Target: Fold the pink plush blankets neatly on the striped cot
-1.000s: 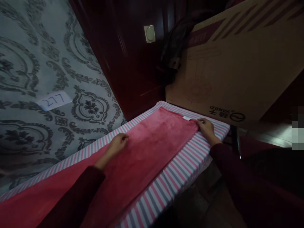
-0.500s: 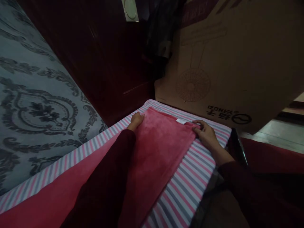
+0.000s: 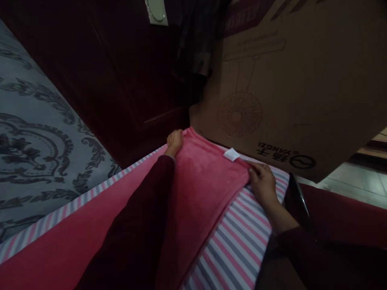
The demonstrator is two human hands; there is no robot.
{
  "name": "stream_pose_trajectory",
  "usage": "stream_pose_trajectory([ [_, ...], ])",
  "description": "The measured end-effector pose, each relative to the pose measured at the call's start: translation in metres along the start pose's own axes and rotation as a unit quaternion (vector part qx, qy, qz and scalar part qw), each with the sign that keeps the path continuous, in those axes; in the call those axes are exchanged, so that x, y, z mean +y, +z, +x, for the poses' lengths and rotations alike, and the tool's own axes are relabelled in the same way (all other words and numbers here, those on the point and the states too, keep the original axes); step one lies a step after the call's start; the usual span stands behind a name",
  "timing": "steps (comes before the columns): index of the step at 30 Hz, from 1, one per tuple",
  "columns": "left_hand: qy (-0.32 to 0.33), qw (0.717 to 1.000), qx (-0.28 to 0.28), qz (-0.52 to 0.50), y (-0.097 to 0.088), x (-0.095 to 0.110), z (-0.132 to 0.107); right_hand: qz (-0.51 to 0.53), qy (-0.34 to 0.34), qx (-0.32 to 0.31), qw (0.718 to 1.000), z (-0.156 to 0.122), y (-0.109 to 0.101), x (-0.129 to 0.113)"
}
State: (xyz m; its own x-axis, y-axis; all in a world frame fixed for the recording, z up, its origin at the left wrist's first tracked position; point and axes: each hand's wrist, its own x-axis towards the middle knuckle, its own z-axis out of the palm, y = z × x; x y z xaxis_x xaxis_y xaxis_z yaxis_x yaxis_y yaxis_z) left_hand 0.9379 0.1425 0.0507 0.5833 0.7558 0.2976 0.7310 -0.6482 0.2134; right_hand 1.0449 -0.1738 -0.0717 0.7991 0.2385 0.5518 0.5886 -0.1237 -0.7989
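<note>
A pink fleece blanket lies along a bed with a pink, grey and white striped sheet. My left hand grips the blanket's far left corner at the end of the bed, fingers curled over the edge. My right hand pinches the far right corner, just right of a small white label on the blanket's end edge. Both my sleeves are dark red.
A large cardboard box printed with a fan drawing leans right behind the bed's end. Dark wooden furniture stands at the back left. A grey patterned mattress or panel rises on the left. A black bar sits beside the bed's right corner.
My left hand slid from mid-blanket up to its far left corner. Both hands have drawn the blanket's end to the bed's far edge, covering the stripes there. The view tilted down.
</note>
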Motion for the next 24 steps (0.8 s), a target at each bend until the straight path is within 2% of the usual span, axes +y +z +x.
stream_pose_trajectory([
  [2, -0.019, 0.999, -0.041, 0.005, 0.022, -0.004, -0.006, -0.028, 0.028, -0.037, 0.999, 0.001, 0.002, 0.009],
  [4, -0.03, 0.998, -0.057, 0.004, 0.04, -0.009, -0.009, -0.05, 0.039, -0.048, 0.997, 0.001, 0.003, 0.015],
  [6, -0.036, 0.997, -0.068, -0.002, 0.049, -0.015, -0.008, -0.063, 0.039, -0.044, 0.996, 0.0, 0.002, 0.017],
  [10, -0.041, 0.994, -0.103, -0.023, 0.042, -0.024, 0.005, -0.079, 0.034, -0.056, 0.995, 0.0, 0.002, 0.016],
  [14, -0.014, 0.992, -0.114, -0.06, 0.034, -0.02, 0.013, -0.082, 0.04, -0.06, 0.994, 0.0, 0.002, 0.009],
  [18, 0.045, 0.989, -0.096, -0.099, 0.045, -0.01, 0.014, -0.096, 0.063, -0.075, 0.991, 0.0, -0.003, -0.003],
  [21, 0.065, 0.985, -0.09, -0.133, 0.057, -0.009, 0.018, -0.1, 0.083, -0.099, 0.987, 0.0, -0.005, -0.009],
  [24, 0.076, 0.978, -0.099, -0.167, 0.063, -0.014, 0.025, -0.04, 0.057, -0.097, 0.993, -0.001, -0.005, -0.008],
])
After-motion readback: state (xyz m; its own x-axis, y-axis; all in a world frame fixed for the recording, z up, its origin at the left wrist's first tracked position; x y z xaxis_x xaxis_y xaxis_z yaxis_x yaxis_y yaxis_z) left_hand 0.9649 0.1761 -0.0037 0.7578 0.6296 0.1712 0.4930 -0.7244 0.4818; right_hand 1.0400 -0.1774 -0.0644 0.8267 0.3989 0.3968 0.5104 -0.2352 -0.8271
